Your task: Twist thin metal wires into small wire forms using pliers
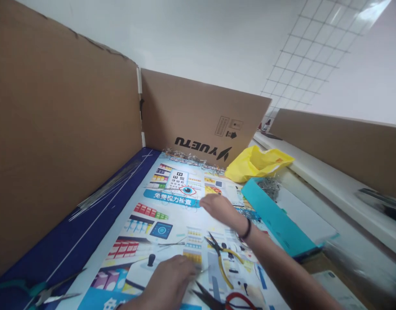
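My left hand (pixel 172 275) is low over the printed poster sheet (pixel 175 217), its fingers closed together. A thin silvery wire (pixel 203 271) shows at its fingertips. Farther forward, my right hand (pixel 219 209), a dark band on its wrist, has its fingers curled in a pinch. Whatever it holds, if anything, is hidden. Yellow-handled long-nose pliers (pixel 222 254) lie open between my hands and my right forearm. Red-handled pliers (pixel 213 298) lie just right of my left hand. A few short wires (pixel 172 244) rest on the poster above my left hand.
Cardboard panels (pixel 62 112) wall the left and back (pixel 185 103). Long wires (pixel 104 189) lie along the left, with green-handled scissors (pixel 44 295) nearer. Wire bits (pixel 198 159) line the back. At right are a yellow bag (pixel 246 165) and a teal box (pixel 278 224) holding metal bits (pixel 269 188).
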{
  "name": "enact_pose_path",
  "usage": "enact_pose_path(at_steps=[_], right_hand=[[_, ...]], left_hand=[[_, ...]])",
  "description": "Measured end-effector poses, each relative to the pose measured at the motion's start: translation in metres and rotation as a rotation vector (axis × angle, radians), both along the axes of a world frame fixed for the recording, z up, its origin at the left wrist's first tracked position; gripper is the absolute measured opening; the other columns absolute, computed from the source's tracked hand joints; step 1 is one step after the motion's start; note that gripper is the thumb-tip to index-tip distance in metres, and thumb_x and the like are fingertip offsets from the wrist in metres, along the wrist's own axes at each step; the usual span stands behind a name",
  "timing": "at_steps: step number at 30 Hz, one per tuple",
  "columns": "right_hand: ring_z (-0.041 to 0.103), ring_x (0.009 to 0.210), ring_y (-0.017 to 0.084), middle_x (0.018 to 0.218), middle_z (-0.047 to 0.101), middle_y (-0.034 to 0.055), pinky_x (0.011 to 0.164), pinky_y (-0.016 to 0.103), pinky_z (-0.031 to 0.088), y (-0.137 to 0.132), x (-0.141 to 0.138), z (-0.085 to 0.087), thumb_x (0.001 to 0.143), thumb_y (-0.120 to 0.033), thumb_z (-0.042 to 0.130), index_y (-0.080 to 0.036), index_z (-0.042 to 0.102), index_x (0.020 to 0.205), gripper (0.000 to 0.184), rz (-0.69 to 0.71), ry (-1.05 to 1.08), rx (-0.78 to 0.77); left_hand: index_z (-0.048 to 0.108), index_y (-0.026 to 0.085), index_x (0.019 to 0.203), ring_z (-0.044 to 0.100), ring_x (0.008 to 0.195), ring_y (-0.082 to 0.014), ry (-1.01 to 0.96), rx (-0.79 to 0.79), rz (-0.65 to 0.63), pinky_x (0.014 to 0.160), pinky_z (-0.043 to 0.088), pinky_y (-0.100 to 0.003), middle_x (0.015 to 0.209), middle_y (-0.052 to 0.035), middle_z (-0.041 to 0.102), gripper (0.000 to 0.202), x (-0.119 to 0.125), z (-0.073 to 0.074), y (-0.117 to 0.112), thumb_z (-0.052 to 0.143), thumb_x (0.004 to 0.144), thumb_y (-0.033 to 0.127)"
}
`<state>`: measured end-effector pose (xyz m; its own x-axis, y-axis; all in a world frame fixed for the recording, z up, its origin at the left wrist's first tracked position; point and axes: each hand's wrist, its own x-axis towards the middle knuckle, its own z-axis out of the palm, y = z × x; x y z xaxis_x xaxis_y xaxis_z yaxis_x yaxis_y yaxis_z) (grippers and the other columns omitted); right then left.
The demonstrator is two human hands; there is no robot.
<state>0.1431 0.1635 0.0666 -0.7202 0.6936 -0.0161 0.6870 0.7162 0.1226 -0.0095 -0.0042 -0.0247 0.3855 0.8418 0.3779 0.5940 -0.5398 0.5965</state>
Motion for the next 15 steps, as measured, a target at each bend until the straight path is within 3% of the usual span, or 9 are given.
enact_pose_path(at_steps=[3,6,10,15], right_hand=[[0.058,0.093,0.019,0.097,0.063,0.0101,0.078,0.031,0.046,0.066,-0.036,0.005,0.092,-0.027,0.042,-0.014,0.063,0.093,0.024,-0.098,-0.05,0.046],[0.057,0.096,0.019,0.114,0.055,0.0089,0.081,0.039,0.049,0.114,-0.068,-0.006,0.088,-0.031,0.052,-0.015,0.053,0.114,0.031,-0.171,-0.087,0.067],[0.057,0.096,0.02,0.114,0.055,0.0094,0.081,0.039,0.049,0.148,-0.096,-0.026,0.087,-0.031,0.053,-0.014,0.052,0.115,0.033,-0.219,-0.131,0.057],[0.057,0.097,0.02,0.114,0.055,0.0108,0.081,0.039,0.049,0.178,-0.11,-0.052,0.087,-0.031,0.054,-0.012,0.052,0.115,0.034,-0.261,-0.137,0.011]], left_hand=[[0.061,0.023,0.087,0.062,0.078,-0.0151,-0.06,-0.079,0.003,0.07,0.047,-0.021,0.085,-0.0025,0.068,0.019,0.003,-0.006,0.001,0.042,0.085,0.02],[0.061,0.021,0.081,0.061,0.073,-0.0158,-0.07,-0.177,0.047,0.066,0.046,-0.022,0.08,-0.003,0.067,0.019,0.002,-0.009,0.004,0.043,0.084,0.021],[0.062,0.02,0.08,0.06,0.069,-0.0153,-0.141,-0.302,0.117,0.063,0.044,-0.022,0.078,-0.002,0.067,0.015,0.0,-0.005,0.004,0.047,0.079,0.016],[0.063,0.02,0.08,0.058,0.073,-0.0158,-0.23,-0.395,0.087,0.065,0.042,-0.024,0.08,-0.0017,0.066,0.017,0.0,0.005,0.002,0.046,0.082,0.017]])
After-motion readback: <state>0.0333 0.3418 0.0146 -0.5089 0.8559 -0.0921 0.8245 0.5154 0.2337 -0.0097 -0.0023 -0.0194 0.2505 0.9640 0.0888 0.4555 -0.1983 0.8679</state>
